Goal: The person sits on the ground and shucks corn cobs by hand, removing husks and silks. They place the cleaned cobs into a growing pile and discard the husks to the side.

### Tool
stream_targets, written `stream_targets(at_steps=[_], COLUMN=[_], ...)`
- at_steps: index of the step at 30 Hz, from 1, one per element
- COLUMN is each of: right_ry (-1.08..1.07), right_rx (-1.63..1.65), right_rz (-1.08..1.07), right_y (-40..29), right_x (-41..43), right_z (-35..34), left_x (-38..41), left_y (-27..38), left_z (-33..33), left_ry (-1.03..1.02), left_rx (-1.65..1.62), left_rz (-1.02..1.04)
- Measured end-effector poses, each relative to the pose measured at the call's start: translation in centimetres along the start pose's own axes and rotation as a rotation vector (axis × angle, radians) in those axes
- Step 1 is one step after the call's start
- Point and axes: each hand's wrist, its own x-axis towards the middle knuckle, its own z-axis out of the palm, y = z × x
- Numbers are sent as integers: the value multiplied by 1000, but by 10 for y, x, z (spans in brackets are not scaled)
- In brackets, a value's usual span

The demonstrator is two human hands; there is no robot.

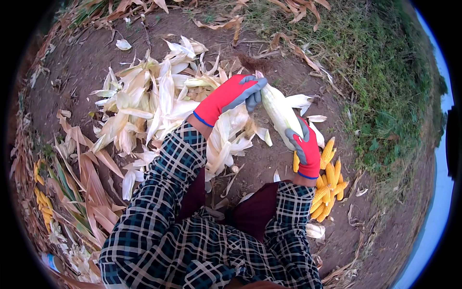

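An ear of corn in its pale husk (279, 108) slants between my two gloved hands, with brown silk (252, 63) at its upper tip. My left hand (240, 90), in a red and grey work glove, has its fingers closed at the tip end. Around the lower end, my right hand (305, 146) grips the ear in a matching glove. Beside and below the right wrist lies a pile of husked yellow corn cobs (326, 189). Beneath the left hand, loose pale husks (162, 97) spread in a heap on the soil.
Bare brown soil (86, 65) surrounds the heap. Dry corn stalks and leaves (94, 188) lie at the left, with more yellow cobs (43, 204) past them. Green grass and weeds (382, 90) grow along the right. A can-like container (52, 263) sits at lower left.
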Motion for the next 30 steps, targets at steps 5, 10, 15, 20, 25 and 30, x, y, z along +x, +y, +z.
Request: stream_targets(at_steps=[5, 10, 15, 20, 25, 30], right_ry=[-79, -99, -21, -70, -65, -165], right_rx=[-209, -156, -86, 320, 733, 1096], right_rz=[-27, -36, 1, 194, 253, 260], right_y=[5, 1, 8, -11, 7, 31], right_x=[1, 1, 14, 7, 4, 3], right_z=[-16, -18, 17, 95, 138, 140], left_x=[-3, -4, 7, 19, 20, 5], left_y=[2, -3, -10, -23, -26, -21], left_z=[-8, 1, 15, -2, -2, 13], left_ry=[-96, -6, 465, 797, 872, 798], left_rx=[170, 104, 29, -31, -166, -248], left_rz=[-107, -98, 123, 422, 472, 359])
